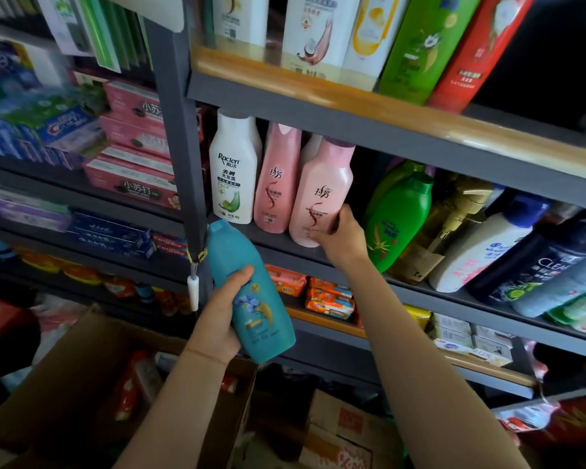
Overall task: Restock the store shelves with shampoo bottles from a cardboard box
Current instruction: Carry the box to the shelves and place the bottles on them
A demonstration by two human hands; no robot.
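right hand (340, 236) clasps the pink bottle (322, 194) on the shelf (420, 292), likely straightening it; left hand (222, 319) grips the teal bottle (251, 299), waiting.

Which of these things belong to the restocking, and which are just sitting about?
Part of the job:
teal bottle, held by the left hand
pink bottle, gripped by the right hand
cardboard box

Just sitting there:
toothpaste boxes
soap packets
green bottle
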